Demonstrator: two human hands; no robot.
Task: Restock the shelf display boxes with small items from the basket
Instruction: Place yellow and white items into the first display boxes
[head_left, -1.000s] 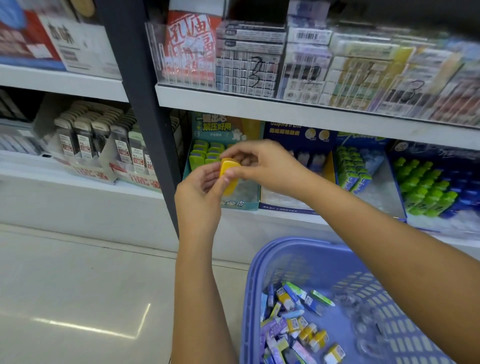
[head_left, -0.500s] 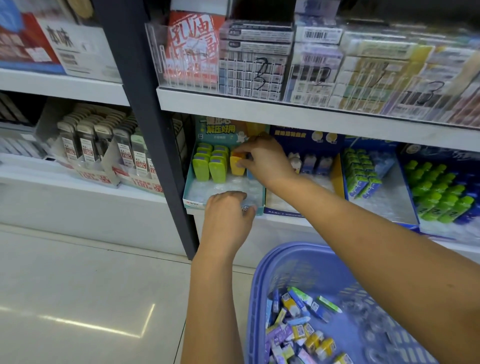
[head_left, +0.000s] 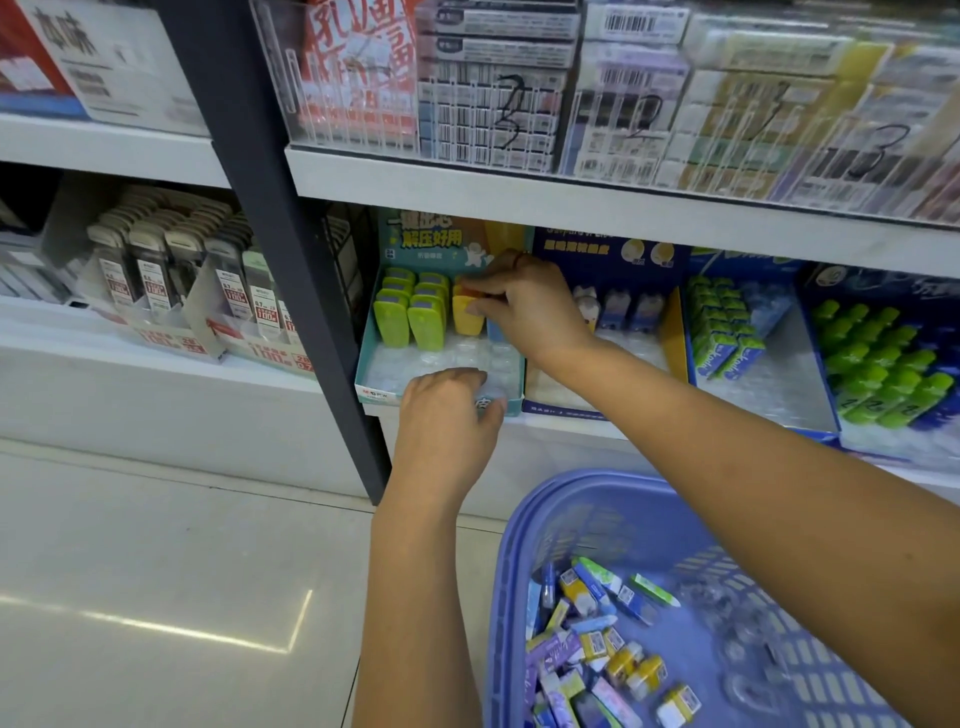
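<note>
At centre frame, on the lower shelf (head_left: 571, 427), my right hand (head_left: 524, 306) pinches a yellow item (head_left: 466, 318) by its top, fingers curled round it. It is seating the item upright in the back row of the teal box (head_left: 370, 332), just beside the green items (head_left: 410, 318) to its left in the frame. I judge the top-down pinch suits the job, because the slots of the clear tray (head_left: 441, 358) look snug and the item must go straight down. Just below, my left hand (head_left: 447, 423) curls its fingers over the box's front lip. I read that as bracing the box so it does not slide back under the push. The tray's front slots hold nothing, so much restocking is left. At lower right of the frame sits the basket (head_left: 511, 525), its rim near the shelf edge. A loose heap of small items (head_left: 597, 649) lies in its bottom, handy for the next reach. The shelf is white and smooth. A dark post (head_left: 270, 208) rises left of the box, and pale glossy floor (head_left: 156, 545) fills the lower left.
</note>
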